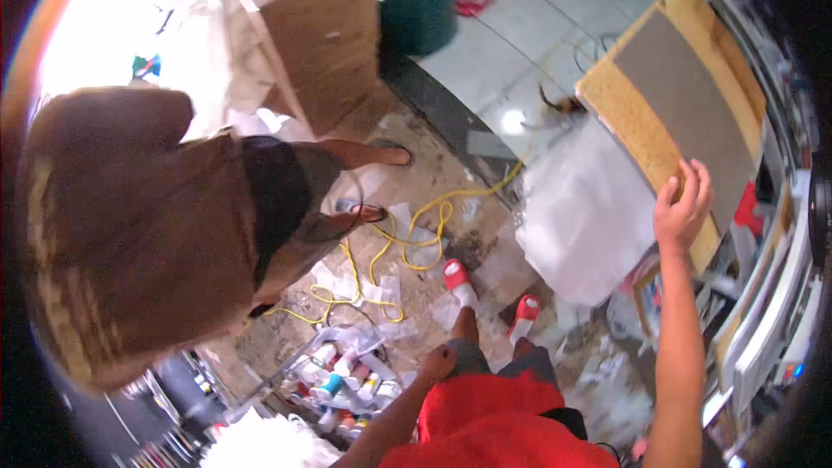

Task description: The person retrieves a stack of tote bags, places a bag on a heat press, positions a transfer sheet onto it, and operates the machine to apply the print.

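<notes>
My right hand (683,212) is raised at the right, over the lower edge of a tan board (620,91) with a grey panel (685,78) on its face. Its fingers are bent and apart from the thumb, with nothing seen between them; whether the fingertips touch the board I cannot tell. Beside the board lies a large white plastic-wrapped bundle (585,208). My left hand (439,362) hangs low by my dark shorts. It looks loosely closed, small and blurred, and I make out nothing in it.
Another person (147,234) in a brown top stands at the left, close to a large cardboard box (316,35). A yellow cord (442,217) winds over the littered floor. Several bottles (347,377) cluster below. A dark green bin (420,13) stands behind. Stacked panels (771,321) line the right.
</notes>
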### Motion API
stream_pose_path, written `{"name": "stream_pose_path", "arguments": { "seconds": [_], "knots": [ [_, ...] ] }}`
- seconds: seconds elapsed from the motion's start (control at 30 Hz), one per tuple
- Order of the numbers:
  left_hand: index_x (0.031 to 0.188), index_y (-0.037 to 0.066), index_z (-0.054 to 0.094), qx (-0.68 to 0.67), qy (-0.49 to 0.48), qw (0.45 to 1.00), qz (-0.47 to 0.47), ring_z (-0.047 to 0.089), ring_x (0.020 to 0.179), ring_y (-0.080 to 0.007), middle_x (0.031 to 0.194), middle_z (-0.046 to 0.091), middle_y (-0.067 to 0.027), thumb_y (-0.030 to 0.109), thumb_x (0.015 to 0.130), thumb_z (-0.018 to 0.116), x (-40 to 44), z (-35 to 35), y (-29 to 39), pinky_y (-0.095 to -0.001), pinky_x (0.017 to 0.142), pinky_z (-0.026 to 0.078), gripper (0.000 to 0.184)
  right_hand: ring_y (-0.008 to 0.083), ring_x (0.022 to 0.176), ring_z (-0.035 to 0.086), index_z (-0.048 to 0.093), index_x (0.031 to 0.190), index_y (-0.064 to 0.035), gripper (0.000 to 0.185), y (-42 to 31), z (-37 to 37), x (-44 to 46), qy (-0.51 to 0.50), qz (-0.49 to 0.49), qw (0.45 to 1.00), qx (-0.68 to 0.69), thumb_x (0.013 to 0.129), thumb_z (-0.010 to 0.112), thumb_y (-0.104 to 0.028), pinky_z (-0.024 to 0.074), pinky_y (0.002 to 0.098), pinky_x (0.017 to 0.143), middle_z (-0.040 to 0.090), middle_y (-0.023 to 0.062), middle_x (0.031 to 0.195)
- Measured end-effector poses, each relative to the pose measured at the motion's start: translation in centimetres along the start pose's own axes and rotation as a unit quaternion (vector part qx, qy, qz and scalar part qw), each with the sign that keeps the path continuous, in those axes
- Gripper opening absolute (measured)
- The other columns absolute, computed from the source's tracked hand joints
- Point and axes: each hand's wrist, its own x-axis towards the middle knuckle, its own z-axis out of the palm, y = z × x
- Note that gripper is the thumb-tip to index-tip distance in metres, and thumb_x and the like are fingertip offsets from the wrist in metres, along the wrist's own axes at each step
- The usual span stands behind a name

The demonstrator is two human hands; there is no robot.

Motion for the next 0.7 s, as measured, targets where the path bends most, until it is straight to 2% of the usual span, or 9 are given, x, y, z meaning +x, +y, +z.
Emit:
{"name": "stream_pose_path", "arguments": {
  "seconds": [0.17,0.23,0.3,0.37,0.43,0.5,0.57,0.63,0.7],
  "knots": [
    [0.104,0.002,0.065,-0.022,0.052,0.997,-0.054,0.062,0.101,-0.0464,0.102,0.065,-0.0298,0.041,0.090,0.051,-5.4,1.2,-2.6,-0.0503,0.089,0.050,0.044,0.0358,0.114,0.052,0.059,0.114,-0.0068,0.031,0.9,0.8,-0.4,0.028,-0.015,0.999,0.042,0.087,0.060,-0.020,0.0417,0.0501,0.095,0.054,0.0134,0.126],
    [0.100,0.002,0.067,-0.096,0.103,0.983,-0.115,0.062,0.102,-0.0455,0.102,0.066,-0.0291,0.044,0.090,0.050,-7.9,1.8,-3.4,-0.0496,0.090,0.049,0.046,0.0360,0.115,0.052,0.059,0.113,-0.0066,0.030,1.3,0.8,-0.4,-0.015,0.024,0.999,0.030,0.086,0.062,-0.020,0.0416,0.0503,0.096,0.055,0.0140,0.126],
    [0.097,0.001,0.068,-0.095,0.139,0.979,-0.111,0.063,0.101,-0.0445,0.100,0.066,-0.0286,0.044,0.090,0.050,-9.8,4.8,-6.5,-0.0495,0.089,0.049,0.047,0.0365,0.116,0.052,0.059,0.113,-0.0063,0.031,1.9,1.6,-1.7,-0.005,0.018,0.999,0.051,0.086,0.063,-0.021,0.0412,0.0508,0.097,0.054,0.0153,0.126],
    [0.095,0.001,0.070,-0.088,0.171,0.976,-0.105,0.064,0.101,-0.0435,0.098,0.067,-0.0281,0.045,0.090,0.050,-12.3,7.0,-8.0,-0.0493,0.089,0.049,0.049,0.0379,0.117,0.051,0.059,0.112,-0.0055,0.032,2.8,2.1,-3.8,-0.077,-0.002,0.988,0.137,0.085,0.064,-0.021,0.0409,0.0508,0.099,0.054,0.0170,0.127],
    [0.093,0.001,0.071,-0.064,0.181,0.973,-0.128,0.065,0.099,-0.0426,0.098,0.067,-0.0275,0.045,0.089,0.048,-16.1,9.2,-8.9,-0.0477,0.088,0.050,0.049,0.0395,0.118,0.050,0.059,0.112,-0.0042,0.032,0.1,-2.8,-7.3,-0.096,-0.029,0.975,0.199,0.084,0.063,-0.017,0.0404,0.0506,0.100,0.053,0.0186,0.127],
    [0.094,0.001,0.071,-0.076,0.170,0.972,-0.143,0.065,0.098,-0.0423,0.098,0.067,-0.0272,0.045,0.088,0.048,-19.0,11.3,-10.0,-0.0465,0.088,0.050,0.049,0.0404,0.117,0.050,0.059,0.109,-0.0027,0.030,-1.0,-5.2,-13.0,-0.042,-0.121,0.975,0.182,0.081,0.063,-0.013,0.0405,0.0493,0.100,0.054,0.0192,0.125],
    [0.094,0.001,0.071,-0.082,0.150,0.973,-0.156,0.065,0.097,-0.0420,0.098,0.068,-0.0270,0.044,0.086,0.048,-21.2,14.0,-10.8,-0.0453,0.088,0.051,0.049,0.0408,0.114,0.050,0.060,0.106,-0.0017,0.028,-0.3,-8.1,-18.1,-0.160,-0.122,0.938,0.283,0.079,0.062,-0.013,0.0410,0.0491,0.099,0.055,0.0194,0.122],
    [0.090,0.001,0.072,-0.113,0.136,0.965,-0.196,0.066,0.097,-0.0409,0.096,0.068,-0.0265,0.044,0.084,0.049,-22.1,17.2,-12.2,-0.0441,0.088,0.051,0.049,0.0395,0.112,0.051,0.062,0.104,-0.0029,0.028,2.7,-9.3,-22.6,-0.295,-0.109,0.898,0.309,0.079,0.062,-0.014,0.0415,0.0484,0.097,0.056,0.0201,0.118],
    [0.090,0.001,0.071,-0.070,0.127,0.976,-0.165,0.067,0.096,-0.0395,0.095,0.068,-0.0267,0.044,0.083,0.050,-21.5,19.8,-14.5,-0.0442,0.087,0.051,0.049,0.0395,0.104,0.056,0.065,0.098,-0.0033,0.024,7.9,-7.3,-27.6,-0.367,-0.100,0.875,0.300,0.079,0.062,-0.016,0.0447,0.0476,0.093,0.062,0.0211,0.107]
  ]
}}
